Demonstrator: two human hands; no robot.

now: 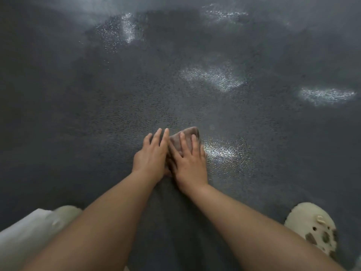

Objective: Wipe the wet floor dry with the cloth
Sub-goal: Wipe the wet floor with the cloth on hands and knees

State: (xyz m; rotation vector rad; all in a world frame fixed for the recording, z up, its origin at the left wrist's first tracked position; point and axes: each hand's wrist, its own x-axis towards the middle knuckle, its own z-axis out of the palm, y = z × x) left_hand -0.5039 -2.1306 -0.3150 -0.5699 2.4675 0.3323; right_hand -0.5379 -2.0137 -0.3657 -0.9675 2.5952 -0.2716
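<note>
A small brown cloth (188,134) lies on the dark textured floor (97,114) in front of me. My right hand (188,161) presses flat on it with straight fingers, covering most of it. My left hand (152,153) lies flat beside it on the left, fingers straight, touching the cloth's left edge. A shiny wet patch (220,151) sits just right of the cloth. More wet patches glisten farther out: one in the middle (214,77), one at the right (326,95), one far left (128,29).
My two pale slippers stand on the floor, one at the lower left (66,213) and one at the lower right (312,225). A light trouser leg (21,237) shows at the bottom left. Another wet patch (222,13) glistens at the far top.
</note>
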